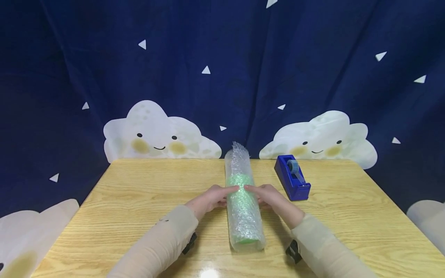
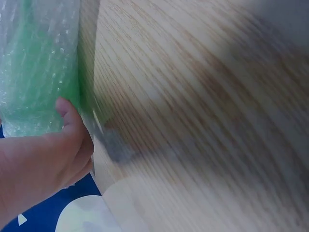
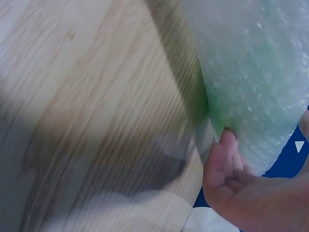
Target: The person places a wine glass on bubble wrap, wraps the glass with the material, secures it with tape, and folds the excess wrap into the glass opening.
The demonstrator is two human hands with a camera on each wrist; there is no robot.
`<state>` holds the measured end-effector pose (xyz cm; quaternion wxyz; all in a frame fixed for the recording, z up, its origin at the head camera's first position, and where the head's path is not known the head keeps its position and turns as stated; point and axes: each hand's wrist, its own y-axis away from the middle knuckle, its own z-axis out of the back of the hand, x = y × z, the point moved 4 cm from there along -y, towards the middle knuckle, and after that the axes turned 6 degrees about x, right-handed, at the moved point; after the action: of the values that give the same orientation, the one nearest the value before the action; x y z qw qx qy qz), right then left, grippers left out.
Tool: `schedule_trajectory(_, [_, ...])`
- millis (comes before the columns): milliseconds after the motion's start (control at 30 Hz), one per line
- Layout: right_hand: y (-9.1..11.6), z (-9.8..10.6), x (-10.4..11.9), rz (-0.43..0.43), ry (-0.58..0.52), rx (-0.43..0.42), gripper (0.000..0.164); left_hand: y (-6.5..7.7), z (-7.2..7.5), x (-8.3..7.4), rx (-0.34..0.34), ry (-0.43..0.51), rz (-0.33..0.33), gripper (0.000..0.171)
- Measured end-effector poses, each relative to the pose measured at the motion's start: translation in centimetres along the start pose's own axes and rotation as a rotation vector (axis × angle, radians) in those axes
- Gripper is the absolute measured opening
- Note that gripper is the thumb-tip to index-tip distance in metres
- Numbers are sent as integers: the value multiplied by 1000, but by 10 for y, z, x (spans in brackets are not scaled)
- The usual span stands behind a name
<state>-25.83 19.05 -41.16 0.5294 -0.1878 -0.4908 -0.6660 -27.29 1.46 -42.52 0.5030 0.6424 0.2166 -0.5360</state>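
A long bundle of bubble wrap (image 1: 246,218) with something green inside lies lengthwise on the table, its far end ragged. My left hand (image 1: 216,194) holds it from the left, thumb on top and the other fingers bent against its side. From the right, my right hand (image 1: 270,195) grips it the same way, the two thumb tips close together on the upper face. In the left wrist view, fingers of the left hand (image 2: 67,150) press at the wrap's edge. The right wrist view shows the right hand's curled fingertips (image 3: 228,135) at the underside of the wrap. What the green thing is stays hidden.
A blue tape dispenser (image 1: 292,178) with a roll of clear tape stands right of the bundle, near the right hand. The wooden table (image 1: 156,181) ends at a dark blue curtain (image 1: 174,77) printed with clouds and white triangles.
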Motion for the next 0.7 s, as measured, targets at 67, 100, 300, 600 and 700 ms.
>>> schedule_trajectory(67, [1,1,0,4,-1,14,77,0,0,0,6,2,-4,74])
schedule_trajectory(100, [1,2,0,7,-2,24,77,0,0,0,8,5,-4,74])
schedule_trajectory(300, [1,3,-1,20,7,56,70,-1,-2,0,7,6,21,72])
schedule_trajectory(600, [5,26,0,116,80,-51,57,-4,-11,-1,-16,25,-20,73])
schedule_trajectory(700, [13,61,2,212,221,-228,47,-4,-12,-1,-32,15,-17,76])
